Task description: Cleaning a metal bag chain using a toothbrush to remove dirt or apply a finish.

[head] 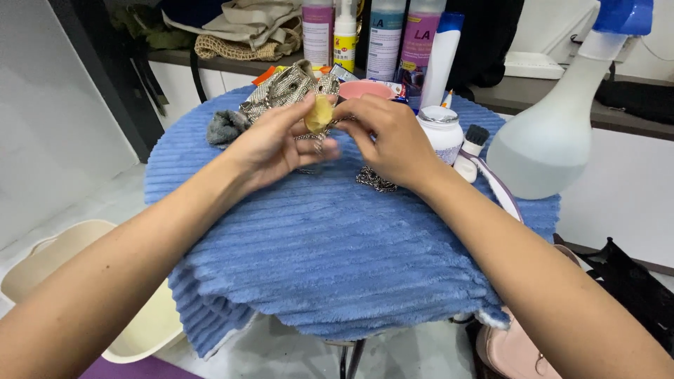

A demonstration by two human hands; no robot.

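Two bare hands meet above the far half of a small round table draped in a ribbed blue towel [330, 260]. The left hand [277, 144] pinches a small yellow pad [318, 114] between thumb and fingers; the right hand [390, 137] is closed on a thin metal chain [375, 180], whose loose end lies heaped on the towel just beneath that wrist. Behind the fingers rests a silver mesh purse [284, 88], with a grey cloth [226, 126] beside it near the table's left edge.

Open towel spreads across the whole near half, running to the front edge where the fabric hangs over. The far rim is crowded: a pink bowl [365, 89], a white jar [441, 130], a small brush [472, 144], and a row of bottles [382, 35] on the counter behind. A large spray bottle [554, 133] looms close on the right, blocking that side. On the floor to the left stands a cream basin [49, 260]; a pink bag [516, 347] sits low at right.
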